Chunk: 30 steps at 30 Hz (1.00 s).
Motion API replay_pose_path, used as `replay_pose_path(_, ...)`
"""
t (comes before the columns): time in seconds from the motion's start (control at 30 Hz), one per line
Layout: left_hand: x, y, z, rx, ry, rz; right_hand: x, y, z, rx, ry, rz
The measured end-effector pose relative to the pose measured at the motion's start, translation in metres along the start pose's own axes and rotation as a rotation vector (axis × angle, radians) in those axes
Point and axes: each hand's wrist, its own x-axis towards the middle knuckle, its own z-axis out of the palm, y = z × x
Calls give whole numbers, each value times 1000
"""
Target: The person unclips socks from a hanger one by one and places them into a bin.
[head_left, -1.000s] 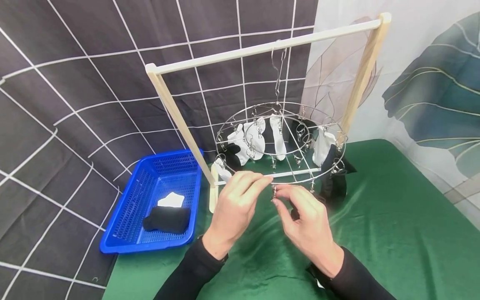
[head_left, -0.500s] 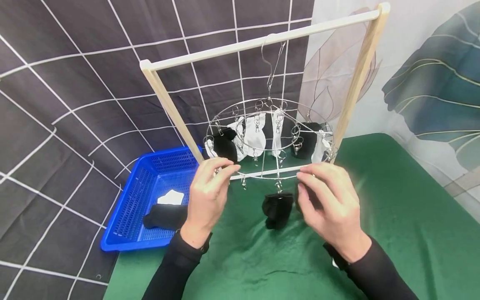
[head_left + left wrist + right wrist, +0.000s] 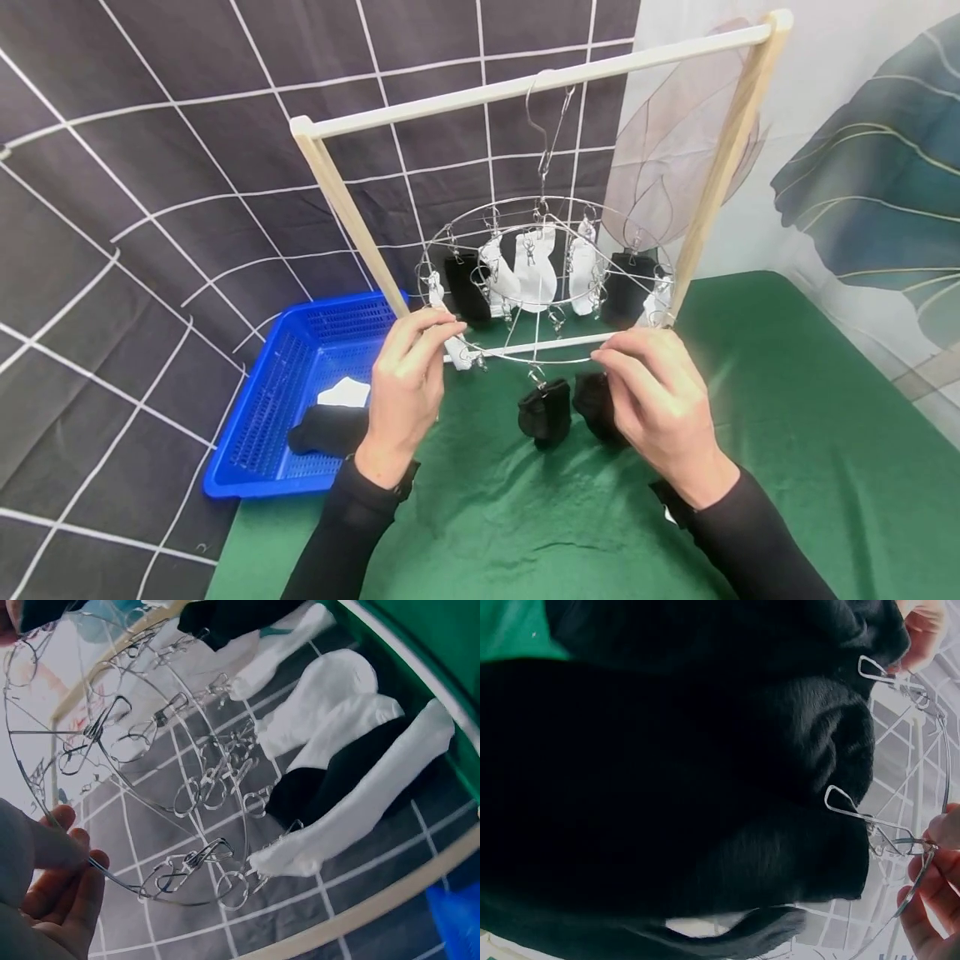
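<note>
A round wire sock hanger with metal clips hangs by its hook. My left hand pinches the outer ring at the front left; the left wrist view shows thumb and fingers on the wire. At the front right, my right hand pinches the same ring beside a clip. One black sock dangles from a front clip between the hands. Another black sock hangs partly behind the right hand. White socks and black socks hang around the far side.
The hanger's hook rests over a wooden stand's top bar. At the left is a blue plastic basket holding a white sock and a black one. Green cloth covers the table; a dark gridded backdrop stands behind.
My hands have parted from a front clip to both sides of the ring, exposing the black sock there. Since then the hanger has turned, its far socks shifting right and the front one slightly left.
</note>
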Motion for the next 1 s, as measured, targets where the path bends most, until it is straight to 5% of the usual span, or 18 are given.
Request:
replay_pose_path(0.2, -11, 1, 4, -32, 81, -64, 1, 0, 2, 0, 15, -6)
replay_pose_path(0.33, -30, 3, 3, -120, 128, -183, 1, -3, 5, -3, 36, -19)
replay_pose_path(0.4, -37, 11, 1, -216, 71, -278, 2, -5, 7, -7, 50, -25)
replay_pose_path(0.53, -50, 28, 1, -485, -148, -463, 4, -7, 9, -2, 70, -35)
replay_pose_path(0.63, -56, 33, 5, -710, -279, -509, 5, -10, 11, 7, 74, -44)
replay_pose_path(0.73, -57, 37, 16, -849, -332, -517, 3, -11, 11, 10, 69, -48)
replay_pose_path(1.0, -58, 54, 38, -731, -219, -583, 3, -13, 8, 10, 35, -32)
